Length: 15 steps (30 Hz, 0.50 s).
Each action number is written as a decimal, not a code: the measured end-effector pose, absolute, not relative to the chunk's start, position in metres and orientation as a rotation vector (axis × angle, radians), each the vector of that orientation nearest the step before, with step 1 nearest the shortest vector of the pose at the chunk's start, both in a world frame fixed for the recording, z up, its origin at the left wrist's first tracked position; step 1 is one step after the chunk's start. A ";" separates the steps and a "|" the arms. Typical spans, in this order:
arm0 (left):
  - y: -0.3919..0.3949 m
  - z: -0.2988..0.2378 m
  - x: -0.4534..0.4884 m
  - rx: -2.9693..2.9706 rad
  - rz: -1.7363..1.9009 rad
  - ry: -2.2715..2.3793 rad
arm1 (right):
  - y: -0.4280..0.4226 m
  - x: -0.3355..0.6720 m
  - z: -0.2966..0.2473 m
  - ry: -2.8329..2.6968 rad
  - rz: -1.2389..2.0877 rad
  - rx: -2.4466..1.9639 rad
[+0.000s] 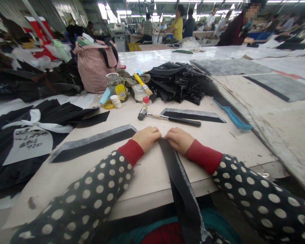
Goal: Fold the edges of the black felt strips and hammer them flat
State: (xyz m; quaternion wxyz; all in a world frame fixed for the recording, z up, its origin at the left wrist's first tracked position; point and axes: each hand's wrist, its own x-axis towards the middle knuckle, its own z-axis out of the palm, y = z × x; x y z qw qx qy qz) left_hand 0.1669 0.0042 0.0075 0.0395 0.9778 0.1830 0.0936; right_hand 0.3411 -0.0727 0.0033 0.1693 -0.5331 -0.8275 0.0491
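Observation:
My left hand (pixel 147 138) and my right hand (pixel 179 139) pinch the far end of a long black fabric strip (pixel 175 169) between them. From there the strip hangs over the table's near edge toward my lap, its grey backing showing along one side. A second black strip with a grey band (pixel 96 142) lies flat to the left of my left hand. Beyond my hands rests a hammer (pixel 165 117) with a black handle, touching or overlapping another grey-banded strip (pixel 193 114). My fingertips are partly hidden from view.
A heap of black pieces (pixel 178 83) lies behind the hammer. Left of it stand a glass jar (pixel 117 86), a yellow brush (pixel 142 83) and a pink bag (pixel 93 67). A blue tool (pixel 234 117) lies right; a tied black bundle (pixel 58 117) lies left. People work farther back.

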 end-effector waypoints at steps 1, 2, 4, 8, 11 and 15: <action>0.004 0.008 0.165 3.041 0.245 0.530 | -0.074 0.339 0.005 -2.390 0.112 -1.537; 0.004 0.009 0.162 3.072 0.215 0.505 | -0.075 0.338 0.008 -2.425 0.089 -1.557; 0.004 0.008 0.158 3.087 0.192 0.496 | -0.077 0.336 0.012 -2.481 0.064 -1.584; 0.007 0.010 0.152 3.011 0.236 0.581 | -0.081 0.335 0.017 -2.507 0.049 -1.595; 0.005 0.014 0.155 2.938 0.395 0.624 | -0.081 0.335 0.016 -2.494 0.052 -1.594; -0.009 0.014 0.170 2.786 0.662 0.564 | -0.079 0.336 0.010 -2.434 0.074 -1.568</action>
